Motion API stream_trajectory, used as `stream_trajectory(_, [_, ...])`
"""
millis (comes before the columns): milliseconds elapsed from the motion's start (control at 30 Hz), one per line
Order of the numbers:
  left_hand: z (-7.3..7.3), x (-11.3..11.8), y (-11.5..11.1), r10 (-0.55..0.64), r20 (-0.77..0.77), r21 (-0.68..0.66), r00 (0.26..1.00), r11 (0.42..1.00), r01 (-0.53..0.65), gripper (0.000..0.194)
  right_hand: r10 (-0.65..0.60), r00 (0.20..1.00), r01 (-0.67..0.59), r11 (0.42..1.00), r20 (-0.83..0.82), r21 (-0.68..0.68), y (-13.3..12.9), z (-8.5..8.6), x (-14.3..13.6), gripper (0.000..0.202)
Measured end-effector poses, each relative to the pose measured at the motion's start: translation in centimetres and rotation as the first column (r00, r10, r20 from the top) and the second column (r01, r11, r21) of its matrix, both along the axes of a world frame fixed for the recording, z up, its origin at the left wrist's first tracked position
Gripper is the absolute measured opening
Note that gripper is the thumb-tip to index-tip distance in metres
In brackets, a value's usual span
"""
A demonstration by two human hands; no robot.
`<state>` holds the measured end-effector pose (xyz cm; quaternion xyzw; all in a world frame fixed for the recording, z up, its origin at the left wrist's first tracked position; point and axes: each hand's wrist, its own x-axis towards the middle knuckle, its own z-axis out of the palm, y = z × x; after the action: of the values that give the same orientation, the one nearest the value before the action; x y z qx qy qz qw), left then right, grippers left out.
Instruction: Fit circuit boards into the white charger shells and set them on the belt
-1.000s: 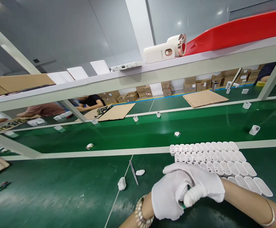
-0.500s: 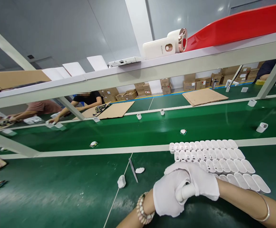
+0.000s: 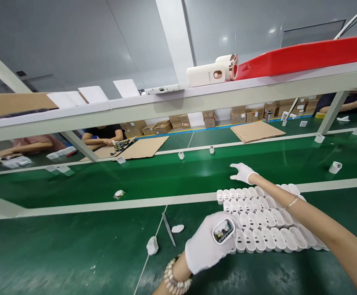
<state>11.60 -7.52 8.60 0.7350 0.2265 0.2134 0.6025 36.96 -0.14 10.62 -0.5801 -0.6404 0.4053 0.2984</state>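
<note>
My left hand [image 3: 207, 241], in a white glove, grips a white oval housing [image 3: 223, 230] whose open end shows a circuit board inside. Over the green conveyor belt [image 3: 153, 174] reaches my right hand [image 3: 242, 173], also gloved, thumb and fingers apart with nothing between them. Several rows of white oval housings [image 3: 269, 239] stand on the green table below my right forearm. Left of my left hand lie a white oval piece [image 3: 178, 228], grey tweezers [image 3: 168, 229] and a crumpled white lump [image 3: 152, 246].
A small board with a white part [image 3: 119, 194] and a few white housings [image 3: 335, 167] sit on the belt. Above runs a shelf [image 3: 153, 107] holding a white handheld device [image 3: 205, 75] and a red tray [image 3: 304, 55]. Other people work beyond the belt, near cardboard sheets [image 3: 256, 132].
My hands have separated; the right reached forward over the belt and opened. The left now shows the housing with its board. The small board on the belt near the rows is no longer visible.
</note>
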Motion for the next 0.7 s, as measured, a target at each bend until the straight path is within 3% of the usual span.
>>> stream_trajectory(167, [0.9, -0.5, 0.4, 0.024, 0.024, -0.017, 0.999, 1.0, -0.024, 0.026, -0.146, 0.973, 0.145, 0.989, 0.179, 0.021, 2.3, -1.5, 2.7, 0.026])
stream_trajectory(300, [1.0, -1.0, 0.1, 0.052, 0.044, -0.044, 0.998, 0.998, -0.05, 0.028, -0.17, 0.939, 0.162, 0.985, 0.299, 0.051, 3.5, -2.8, 3.7, 0.021])
stream_trajectory(400, [1.0, -1.2, -0.2, 0.069, 0.053, -0.065, 0.996, 0.996, -0.065, 0.029, -0.088, 0.94, 0.05, 0.991, 0.329, 0.121, 2.4, -3.4, 2.7, 0.017])
stream_trajectory(567, [0.7, -0.4, 0.4, 0.084, 0.044, -0.072, 0.995, 0.994, -0.081, 0.03, 0.146, 0.927, -0.219, 0.959, 0.346, 0.181, -2.7, -3.4, -0.8, 0.013])
stream_trajectory(700, [0.9, 0.1, 0.6, 0.113, 0.025, -0.057, 0.993, 0.992, -0.111, 0.029, 0.215, 0.914, -0.307, 0.92, 0.343, 0.243, -5.7, -3.3, -2.3, 0.009])
